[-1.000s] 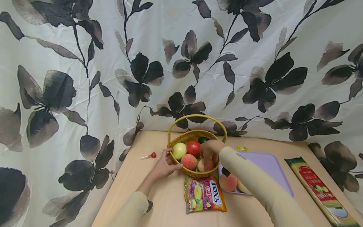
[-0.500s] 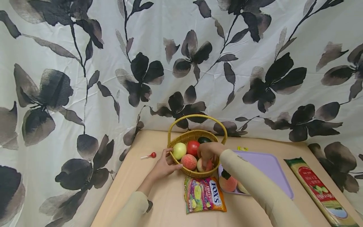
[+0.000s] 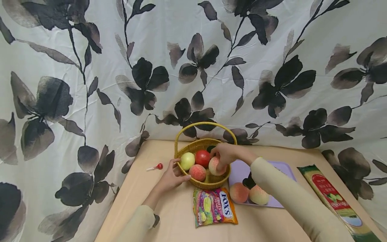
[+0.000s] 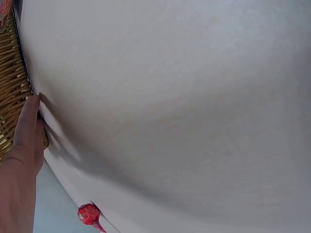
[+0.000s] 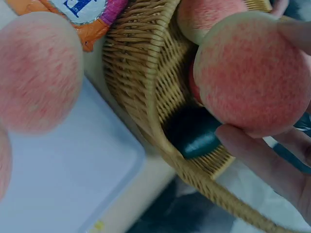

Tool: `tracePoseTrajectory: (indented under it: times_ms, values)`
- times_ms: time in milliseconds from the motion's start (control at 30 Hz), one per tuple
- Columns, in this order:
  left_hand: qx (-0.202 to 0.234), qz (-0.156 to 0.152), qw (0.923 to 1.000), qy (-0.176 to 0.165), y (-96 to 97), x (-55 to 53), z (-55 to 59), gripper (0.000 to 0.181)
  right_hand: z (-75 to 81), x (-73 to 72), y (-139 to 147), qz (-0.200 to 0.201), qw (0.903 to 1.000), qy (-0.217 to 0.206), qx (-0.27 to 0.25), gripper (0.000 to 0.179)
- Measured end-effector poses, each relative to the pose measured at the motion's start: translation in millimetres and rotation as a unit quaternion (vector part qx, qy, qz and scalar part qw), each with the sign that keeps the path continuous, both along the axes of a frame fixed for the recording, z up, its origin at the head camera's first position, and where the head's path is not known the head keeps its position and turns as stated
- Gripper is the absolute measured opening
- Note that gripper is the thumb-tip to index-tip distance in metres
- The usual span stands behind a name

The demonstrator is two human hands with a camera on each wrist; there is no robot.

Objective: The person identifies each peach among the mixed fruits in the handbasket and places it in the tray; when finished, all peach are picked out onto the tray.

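Observation:
A yellow wicker basket stands on the table with a pale green round fruit, a red tomato-like fruit, a peach and a dark, glossy rounded item inside. My left hand holds the basket's left side, thumb at the front rim and fingers along the wicker. Between thumb and fingers, my right hand grips another peach, raised above the basket floor near the right rim.
Right of the basket lies a lilac tray bearing two peaches. A candy bag sits in front of the basket, a red lollipop to its left. A long green-and-red packet lies far right; a patterned cloth hangs behind.
My right hand has lifted the peach up from the basket's front right. My left hand stays on the basket. The head view has shifted slightly, moving the scene left.

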State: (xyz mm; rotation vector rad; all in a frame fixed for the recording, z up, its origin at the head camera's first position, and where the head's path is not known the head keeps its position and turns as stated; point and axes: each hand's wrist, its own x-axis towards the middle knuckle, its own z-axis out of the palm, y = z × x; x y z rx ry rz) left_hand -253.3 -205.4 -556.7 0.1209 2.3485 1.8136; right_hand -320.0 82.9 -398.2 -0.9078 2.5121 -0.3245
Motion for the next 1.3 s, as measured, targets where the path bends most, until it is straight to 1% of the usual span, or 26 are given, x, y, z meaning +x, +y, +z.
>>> tracePoseTrajectory:
  times_ms: [100,200,267,367,467,600,700,800,933,1000,1167,1300]
  values:
    - [-0.001,0.003,1.0000,-0.003,0.1,0.1,0.3,0.094,10.2,11.0,18.6,0.001,0.9996,0.027,-0.008,0.059]
    - [-0.003,0.006,1.0000,-0.006,0.5,-0.1,0.7,0.094,17.8,24.5,43.2,-0.003,0.9987,0.044,-0.025,0.056]
    - [-0.003,0.006,0.9999,-0.009,1.0,-0.2,1.2,0.094,20.4,33.6,63.4,-0.010,0.9979,0.054,-0.034,0.055]
    - [-0.004,0.006,0.9999,-0.011,0.3,-0.9,1.3,0.095,18.9,45.1,95.2,-0.025,0.9965,0.066,-0.044,0.055]
    - [-0.007,0.007,0.9999,-0.012,-1.1,-1.8,1.0,0.096,12.8,52.6,126.2,-0.049,0.9954,0.068,-0.048,0.057]
    - [-0.011,0.005,0.9999,-0.010,-2.3,-2.4,0.8,0.097,3.5,60.1,161.5,-0.085,0.9939,0.059,-0.036,0.059]
    - [-0.013,0.001,0.9999,-0.008,-2.1,-2.7,0.8,0.098,-6.6,65.0,182.1,-0.111,0.9921,0.055,-0.020,0.060]
    - [-0.014,-0.002,0.9999,-0.007,-1.0,-3.1,0.4,0.098,-20.1,70.3,196.4,-0.133,0.9901,0.040,-0.016,0.059]
    - [-0.015,0.000,0.9999,-0.004,-0.8,-3.7,-0.8,0.098,-38.1,77.3,204.6,-0.154,0.9880,0.008,-0.015,0.056]
    - [-0.017,0.001,0.9998,-0.002,-0.6,-3.5,-1.7,0.098,-46.6,81.1,206.7,-0.158,0.9873,0.000,-0.013,0.054]
    - [-0.017,0.002,0.9999,0.000,0.4,-2.4,-2.8,0.098,-64.5,88.6,209.8,-0.155,0.9879,0.007,-0.015,0.053]
    - [-0.018,0.003,0.9998,0.002,0.6,-2.7,-2.9,0.098,-71.7,90.2,209.3,-0.145,0.9890,0.019,-0.020,0.053]
